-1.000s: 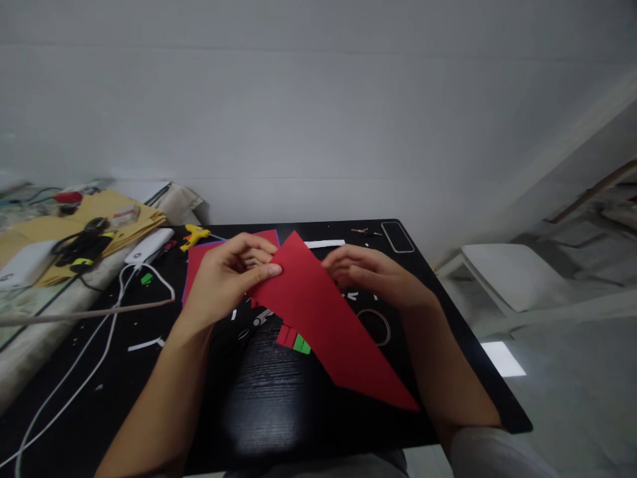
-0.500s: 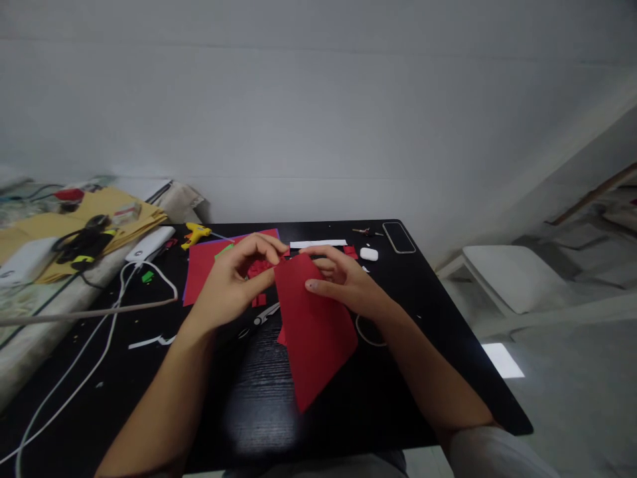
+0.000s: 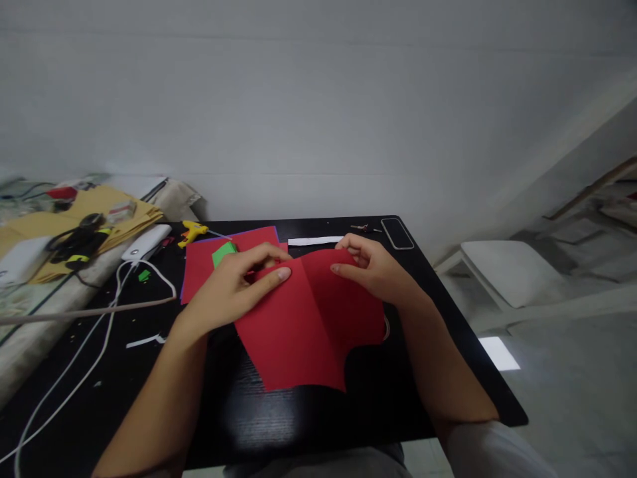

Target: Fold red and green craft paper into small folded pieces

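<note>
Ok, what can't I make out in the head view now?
All in the head view:
Some fingertips of the bare left hand and bare right hand: behind the creased red paper sheet.
Black tabletop beneath that sheet: covered by it.
Curved pale band: partly hidden by the sheet.
Thick beige cord: cut off by the left edge.

Dim, flat light — 1 hazy glare patch on the table (image 3: 298,415) — stretched edges

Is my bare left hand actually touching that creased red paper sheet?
Touching. The head view shows the left hand holding the creased red paper sheet near its upper edge, thumb lying across the front.
</note>
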Available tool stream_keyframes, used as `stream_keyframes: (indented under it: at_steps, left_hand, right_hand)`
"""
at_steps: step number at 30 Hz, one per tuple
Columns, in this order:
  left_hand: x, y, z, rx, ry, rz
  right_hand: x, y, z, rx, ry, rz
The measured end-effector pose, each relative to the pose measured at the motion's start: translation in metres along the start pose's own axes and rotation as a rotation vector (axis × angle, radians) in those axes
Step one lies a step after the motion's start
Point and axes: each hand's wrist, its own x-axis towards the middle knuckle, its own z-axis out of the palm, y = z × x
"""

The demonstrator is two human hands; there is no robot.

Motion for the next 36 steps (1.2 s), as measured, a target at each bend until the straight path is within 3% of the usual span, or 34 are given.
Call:
stream_keyframes:
  at_steps: [3, 7, 11, 15, 22, 36]
  left_hand:
    - [0.002, 0.002, 0.004, -0.007, -0.040, 0.002]
    - [0.004, -0.001, 0.007, -0.034, -0.107, 0.008]
    - [0.005, -0.005, 0.009, -0.063, -0.206, -0.005]
    - [0.005, -0.007, 0.009, -0.065, -0.282, -0.022]
    - [0.006, -0.003, 0.012, -0.117, -0.321, -0.036]
    - [0.008, -0.001, 0.019, -0.051, -0.262, -0.049]
  right_hand:
    - [-0.001, -0.001, -0.001, -0.009, -0.087, 0.018]
    - [-0.001, -0.005, 0.000, -0.243, -0.208, -0.075]
    - [0.001, -0.006, 0.008, -0.310, -0.182, -0.249]
    - [0.005, -0.002, 0.016, -0.268, -0.127, -0.277]
    - [0.006, 0.001, 0.021, -0.291, -0.111, -0.242]
    - [0.007, 0.006, 0.025, -0.293, -0.109, -0.186]
